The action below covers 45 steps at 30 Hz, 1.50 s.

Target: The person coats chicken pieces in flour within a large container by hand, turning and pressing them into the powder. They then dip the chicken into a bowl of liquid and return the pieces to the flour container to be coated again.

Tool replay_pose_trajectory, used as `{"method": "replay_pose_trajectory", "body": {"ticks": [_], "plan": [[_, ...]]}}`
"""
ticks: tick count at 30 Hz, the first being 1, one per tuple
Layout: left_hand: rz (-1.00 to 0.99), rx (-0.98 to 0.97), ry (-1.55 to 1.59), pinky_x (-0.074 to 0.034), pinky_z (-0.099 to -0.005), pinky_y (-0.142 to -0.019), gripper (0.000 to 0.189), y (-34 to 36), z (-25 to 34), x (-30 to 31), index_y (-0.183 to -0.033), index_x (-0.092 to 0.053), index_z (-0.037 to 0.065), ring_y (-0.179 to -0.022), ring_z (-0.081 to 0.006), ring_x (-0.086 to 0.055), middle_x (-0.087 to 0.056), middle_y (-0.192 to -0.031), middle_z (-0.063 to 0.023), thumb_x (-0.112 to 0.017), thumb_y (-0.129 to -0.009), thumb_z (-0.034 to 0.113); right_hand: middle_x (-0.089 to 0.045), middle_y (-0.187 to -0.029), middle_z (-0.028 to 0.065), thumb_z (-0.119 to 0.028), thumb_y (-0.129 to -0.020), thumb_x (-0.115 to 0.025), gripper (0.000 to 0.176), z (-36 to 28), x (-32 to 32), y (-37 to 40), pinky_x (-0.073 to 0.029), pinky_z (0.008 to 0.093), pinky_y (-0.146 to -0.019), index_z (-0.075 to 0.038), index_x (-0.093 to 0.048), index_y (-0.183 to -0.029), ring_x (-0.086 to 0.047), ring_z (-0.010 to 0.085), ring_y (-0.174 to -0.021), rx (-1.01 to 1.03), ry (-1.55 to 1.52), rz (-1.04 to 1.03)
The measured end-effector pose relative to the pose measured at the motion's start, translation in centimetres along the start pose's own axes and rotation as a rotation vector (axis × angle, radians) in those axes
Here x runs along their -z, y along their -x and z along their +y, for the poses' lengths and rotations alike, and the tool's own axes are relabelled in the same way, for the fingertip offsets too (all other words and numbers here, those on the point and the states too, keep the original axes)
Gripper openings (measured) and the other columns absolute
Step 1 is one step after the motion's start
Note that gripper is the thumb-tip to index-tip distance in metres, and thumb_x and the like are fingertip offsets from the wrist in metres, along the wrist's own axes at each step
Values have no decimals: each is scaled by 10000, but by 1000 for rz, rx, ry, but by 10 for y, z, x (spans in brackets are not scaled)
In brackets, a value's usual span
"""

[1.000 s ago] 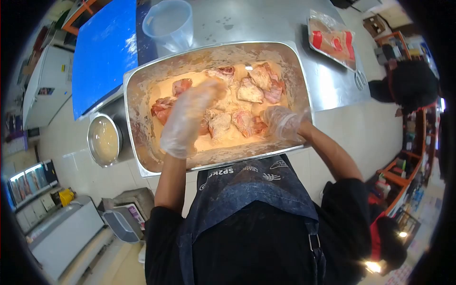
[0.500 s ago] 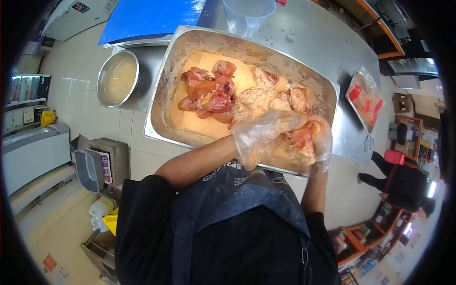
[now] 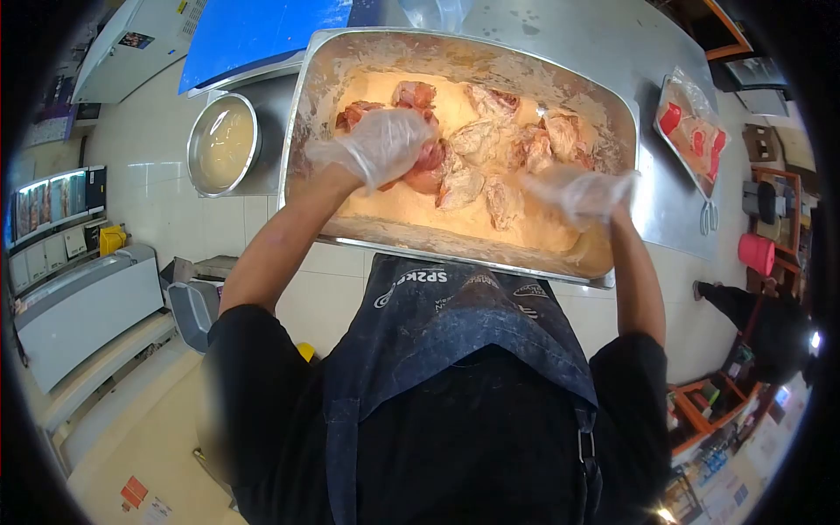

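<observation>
Pale floor tiles (image 3: 144,171) show around a steel table (image 3: 577,44) that stretches beyond both hands and off to their right. Directly beneath the hands stands a deep metal pan (image 3: 455,236), close to the person's body; its raised walls presumably keep the loose powder (image 3: 385,206) from spilling.

Inside the pan, the left hand (image 3: 391,149) lies over a cluster of raw meat (image 3: 427,175), its fingers curving down onto the pieces. Whether it grips one I cannot tell, since the clear glove and the hand itself hide the contact. The right hand (image 3: 577,192) hangs low over the powder at the pan's other side, fingers reaching inward towards the left hand (motion blur smears them, so whether they pinch anything cannot be told). Between the hands lie several powdered pieces (image 3: 461,185), apart from the redder cluster, perhaps so that the two sorts stay distinct.

To the left of the left hand stands a round bowl (image 3: 248,168) of cloudy liquid, likely set there to be within easy reach. Beyond that hand lies a blue board (image 3: 271,35). Past the right hand, a wrapped package (image 3: 693,131) rests well apart from the pan, with scissor handles (image 3: 708,217) near it.
</observation>
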<state>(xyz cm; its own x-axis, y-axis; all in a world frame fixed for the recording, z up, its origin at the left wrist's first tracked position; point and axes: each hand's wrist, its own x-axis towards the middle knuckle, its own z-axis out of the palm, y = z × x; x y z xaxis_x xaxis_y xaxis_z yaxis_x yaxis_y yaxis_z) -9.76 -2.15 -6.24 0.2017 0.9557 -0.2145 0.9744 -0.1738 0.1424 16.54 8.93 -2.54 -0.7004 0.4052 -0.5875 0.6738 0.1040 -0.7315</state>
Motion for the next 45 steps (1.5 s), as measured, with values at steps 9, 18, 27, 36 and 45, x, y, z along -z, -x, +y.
{"method": "replay_pose_trajectory", "body": {"ticks": [9, 18, 27, 36, 45], "plan": [[-30, 380, 550, -460, -333, -708, 589, 26, 1, 77, -1130, -545, 76, -774, -280, -583, -609, -822, -152, -590, -734, 510, -608, -896, 151, -435, -872, -367, 459, -7, -2, 6, -446, 425, -773, -76, -556, -1089, -586, 255, -716, 78, 568, -219], [281, 207, 232, -462, -358, -691, 758, 10, -44, 22, -1120, -522, -33, -688, -274, -555, -597, -781, -184, -624, -659, 560, -581, -848, 170, -95, -855, -378, 235, 11, -93, -66, -493, 363, -691, 11, -557, -964, -585, 296, -751, 618, 763, 186], [-491, 396, 442, -440, -380, -613, 722, 7, -27, 39, -659, -635, -7, -595, -270, -569, -591, -633, -183, -483, -711, 697, -573, -1055, 164, -324, -831, -501, 444, -3, -19, -44, -475, 373, -730, -104, -463, -1216, -587, 276, -746, -102, 665, -416], [-530, 515, 971, -430, -385, -683, 637, -10, -34, -54, -969, -597, 13, -711, -252, -544, -601, -823, -158, -464, -788, 609, -330, -1359, 163, -312, -917, -399, 563, 54, -54, -59, -357, 315, -957, -88, -191, -1389, -490, 202, -1068, -39, 484, -483], [-312, 162, 784, -442, -349, -689, 667, -5, -12, -8, -1167, -487, 20, -699, -207, -534, -576, -871, -50, -525, -789, 568, -572, -1086, 95, -268, -792, -616, 269, 17, -85, -94, -408, 325, -884, -54, -632, -955, -540, 195, -974, 231, -412, 103]]}}
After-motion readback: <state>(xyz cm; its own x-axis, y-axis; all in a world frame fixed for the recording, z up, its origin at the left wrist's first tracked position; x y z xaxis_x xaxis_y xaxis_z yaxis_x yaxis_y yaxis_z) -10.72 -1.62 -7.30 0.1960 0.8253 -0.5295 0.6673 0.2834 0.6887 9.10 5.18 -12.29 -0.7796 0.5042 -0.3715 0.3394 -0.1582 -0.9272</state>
